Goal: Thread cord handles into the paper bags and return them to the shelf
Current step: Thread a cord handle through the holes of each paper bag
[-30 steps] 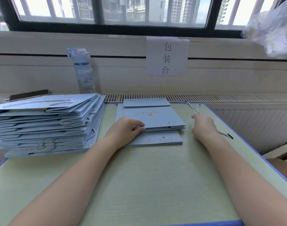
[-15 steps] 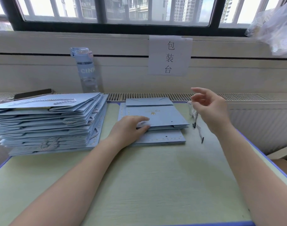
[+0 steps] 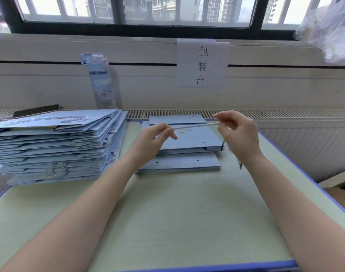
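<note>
A pale twisted cord (image 3: pixel 197 126) is stretched taut in the air between my two hands. My left hand (image 3: pixel 154 138) pinches its left end and my right hand (image 3: pixel 239 132) pinches its right end, with the rest of the cord hanging down past my right wrist. Directly under the cord lies a small pile of flat blue paper bags (image 3: pixel 189 146) with punched holes and no handles. To the left stands a tall stack of blue bags (image 3: pixel 56 146) with cord handles threaded in.
The pale green table (image 3: pixel 167 222) has a blue edge. A clear blue water bottle (image 3: pixel 101 81) and a dark phone (image 3: pixel 36 110) sit on the ledge behind the tall stack. A paper sign (image 3: pixel 202 63) hangs on the wall; a plastic bag (image 3: pixel 330 28) hangs top right.
My right hand picked a cord off the table at the right and lifted it. My left hand left the bag pile and took the cord's other end, pulling it taut.
</note>
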The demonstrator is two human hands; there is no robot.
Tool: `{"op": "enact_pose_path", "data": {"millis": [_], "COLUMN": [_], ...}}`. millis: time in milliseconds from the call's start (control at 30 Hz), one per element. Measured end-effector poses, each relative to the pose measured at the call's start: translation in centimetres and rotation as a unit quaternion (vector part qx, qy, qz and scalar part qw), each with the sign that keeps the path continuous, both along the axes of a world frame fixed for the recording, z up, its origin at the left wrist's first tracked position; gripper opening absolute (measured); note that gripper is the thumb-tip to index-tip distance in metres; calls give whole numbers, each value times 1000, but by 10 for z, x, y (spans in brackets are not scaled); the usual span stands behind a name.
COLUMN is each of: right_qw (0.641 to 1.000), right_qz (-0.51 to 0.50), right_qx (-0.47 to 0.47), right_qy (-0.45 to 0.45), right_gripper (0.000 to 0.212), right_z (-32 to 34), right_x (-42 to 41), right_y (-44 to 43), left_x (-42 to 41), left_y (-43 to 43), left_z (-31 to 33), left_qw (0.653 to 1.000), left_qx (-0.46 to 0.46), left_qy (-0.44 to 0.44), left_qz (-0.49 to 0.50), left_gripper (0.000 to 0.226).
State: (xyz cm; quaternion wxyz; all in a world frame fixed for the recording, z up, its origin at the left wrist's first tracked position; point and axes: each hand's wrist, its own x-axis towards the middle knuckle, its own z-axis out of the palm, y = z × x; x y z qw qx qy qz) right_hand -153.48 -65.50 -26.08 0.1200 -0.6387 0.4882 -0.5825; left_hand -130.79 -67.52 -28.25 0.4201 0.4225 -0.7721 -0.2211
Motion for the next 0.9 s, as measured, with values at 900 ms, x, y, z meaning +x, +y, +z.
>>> {"op": "enact_pose_path", "data": {"millis": [900], "right_qw": [980], "right_qz": [142], "right_qx": [99], "right_qy": [101], "right_gripper": [17], "right_z": [-17], "right_x": [31], "right_y": [8], "left_x": [-8], "left_y": [9], "left_z": [5], "left_qw": [1000], "left_qx": [18], "left_qy": [10], "left_qz": [7], "left_gripper": [19]}}
